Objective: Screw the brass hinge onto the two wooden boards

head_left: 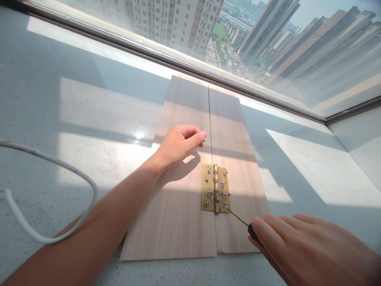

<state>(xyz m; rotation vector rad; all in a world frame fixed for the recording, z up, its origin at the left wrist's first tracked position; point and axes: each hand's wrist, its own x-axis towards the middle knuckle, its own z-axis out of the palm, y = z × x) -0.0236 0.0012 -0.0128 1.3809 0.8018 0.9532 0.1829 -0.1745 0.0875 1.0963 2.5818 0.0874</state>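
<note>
Two light wooden boards lie side by side on a pale speckled sill, the left board (175, 206) and the right board (235, 147). A brass hinge (214, 193) with several screws spans their seam. My right hand (309, 248) is shut on a screwdriver (238, 217) whose thin shaft points at the hinge's lower right screw. My left hand (178, 143) rests on the left board above the hinge, fingers loosely curled and holding nothing.
A white cable (44, 234) loops across the sill at the left. A large window (238, 35) with its dark frame runs along the far edge, showing tall buildings outside. A side wall (363, 139) rises at the right.
</note>
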